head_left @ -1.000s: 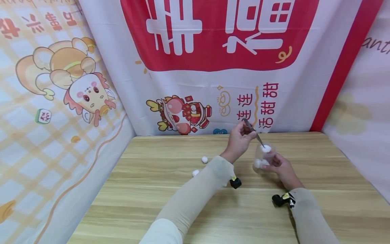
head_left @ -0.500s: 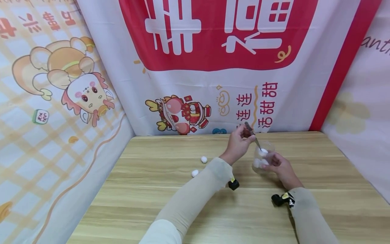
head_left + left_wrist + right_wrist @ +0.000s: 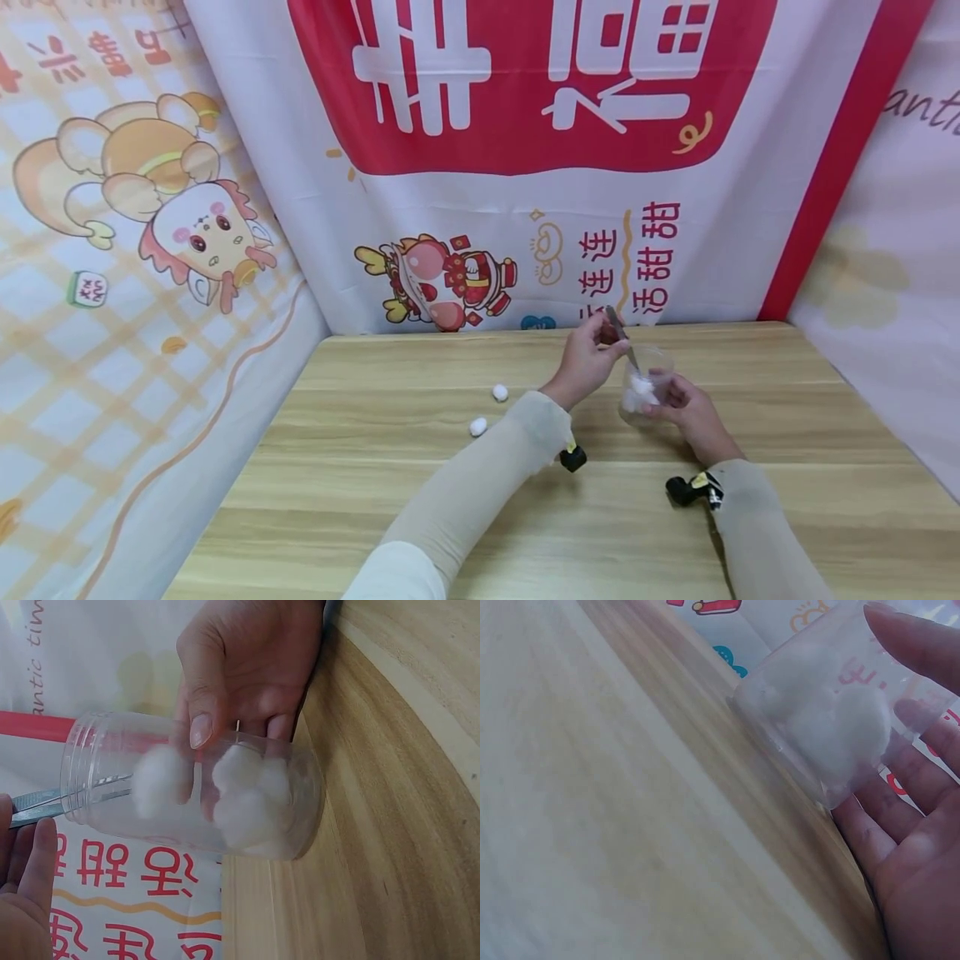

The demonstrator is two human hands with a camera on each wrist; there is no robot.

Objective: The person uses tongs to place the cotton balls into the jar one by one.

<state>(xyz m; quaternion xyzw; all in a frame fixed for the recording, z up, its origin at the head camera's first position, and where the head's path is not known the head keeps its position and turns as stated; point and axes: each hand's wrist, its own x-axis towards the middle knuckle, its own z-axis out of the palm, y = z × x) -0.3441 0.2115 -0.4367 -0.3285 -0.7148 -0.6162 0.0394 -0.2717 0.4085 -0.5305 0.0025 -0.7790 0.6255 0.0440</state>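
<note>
My left hand (image 3: 588,354) pinches metal tweezers (image 3: 623,337), whose tips reach down through the mouth of a clear plastic jar (image 3: 112,802). Between those tips, inside the jar, is a white cotton ball (image 3: 159,782). Several more cotton balls (image 3: 251,799) are heaped at the jar's bottom. Fingers and thumb of my right hand (image 3: 697,419) hold the jar around its side, and it stands on the table. In the right wrist view the jar's lower part with cotton balls (image 3: 825,720) shows beside the right palm.
Two loose cotton balls lie on the wooden table (image 3: 360,500), left of the hands: a farther one (image 3: 500,392) and a nearer one (image 3: 478,427). A printed cloth (image 3: 450,200) hangs behind the table's back edge, and more printed cloth (image 3: 150,292) covers the left side.
The tweezers have moved down with their cotton ball, from the jar's mouth to inside, close to the heap. My right hand keeps the jar in about the same place.
</note>
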